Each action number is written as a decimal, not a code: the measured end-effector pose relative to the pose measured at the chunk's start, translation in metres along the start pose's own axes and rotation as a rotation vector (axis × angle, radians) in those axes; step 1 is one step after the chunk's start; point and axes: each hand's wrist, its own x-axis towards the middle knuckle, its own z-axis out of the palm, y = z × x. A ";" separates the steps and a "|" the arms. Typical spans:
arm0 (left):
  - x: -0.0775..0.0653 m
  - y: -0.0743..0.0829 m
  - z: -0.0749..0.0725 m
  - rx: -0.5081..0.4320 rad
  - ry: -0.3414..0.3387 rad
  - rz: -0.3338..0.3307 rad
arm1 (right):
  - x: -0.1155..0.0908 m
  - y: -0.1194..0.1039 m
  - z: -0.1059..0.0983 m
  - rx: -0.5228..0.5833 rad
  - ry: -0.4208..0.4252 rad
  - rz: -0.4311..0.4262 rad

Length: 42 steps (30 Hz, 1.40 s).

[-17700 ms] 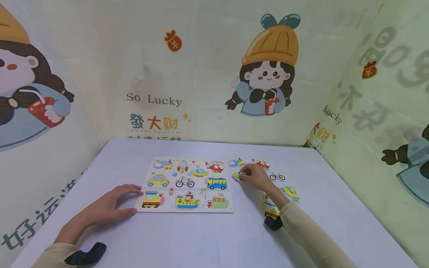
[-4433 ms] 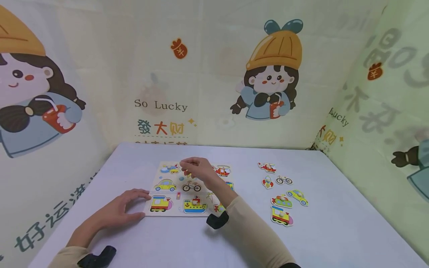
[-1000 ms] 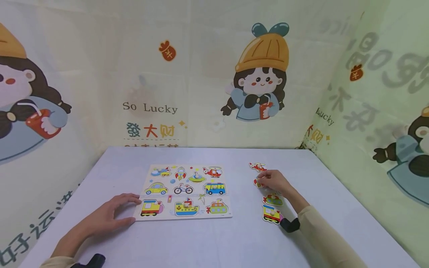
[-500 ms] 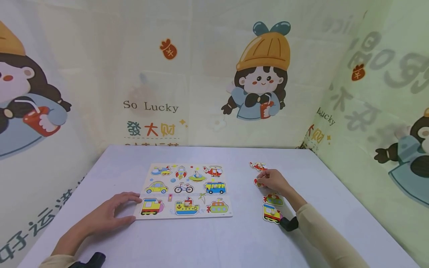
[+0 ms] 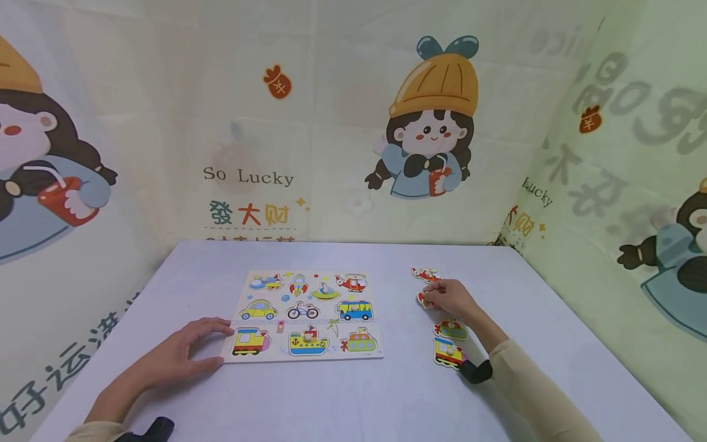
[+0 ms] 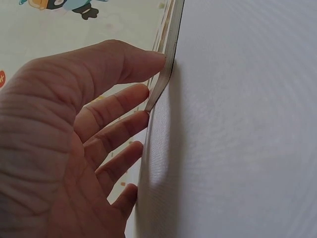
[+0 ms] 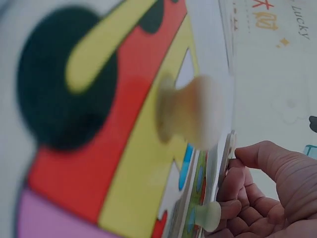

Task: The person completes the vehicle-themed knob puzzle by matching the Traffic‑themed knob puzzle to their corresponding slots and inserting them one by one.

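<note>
My left hand (image 5: 171, 356) rests at the left edge of a white puzzle board (image 5: 279, 348) with vehicle pictures. In the left wrist view, its extended fingers (image 6: 119, 126) and thumb touch the board's edge near a corner. Right of the board, my right hand (image 5: 455, 302) pinches a small rocket puzzle piece (image 5: 422, 300), mostly covered by the fingertips. The right wrist view shows thumb and finger at a thin piece's edge (image 7: 231, 144). A helicopter piece (image 5: 424, 274) lies just beyond that hand. Nearer lie a submarine piece (image 5: 450, 329) and a train piece (image 5: 447, 352).
In the right wrist view, the train piece (image 7: 124, 124) with its wooden knob fills the foreground. The white table (image 5: 309, 405) reaches to a printed cloth backdrop (image 5: 342, 123) behind and at both sides. My right hand and forearm hide the spot where other pieces lay.
Since the earliest frame, plane and saucer pieces have gone from the right side. The right hand has come back from the board to the rocket piece, which shifts slightly left. The left hand stays.
</note>
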 end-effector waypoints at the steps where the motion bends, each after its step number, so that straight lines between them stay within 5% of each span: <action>1: 0.000 0.000 0.000 -0.001 0.000 0.001 | 0.000 -0.001 0.000 0.017 -0.004 0.012; 9: 0.001 0.000 0.000 0.004 -0.007 -0.008 | 0.002 0.000 0.004 0.162 -0.047 0.060; 22: 0.000 0.000 -0.001 -0.001 0.000 -0.008 | -0.007 -0.024 0.016 0.368 -0.108 -0.024; 42: 0.000 0.001 0.000 -0.005 -0.021 -0.014 | -0.014 -0.067 0.054 0.461 -0.153 -0.031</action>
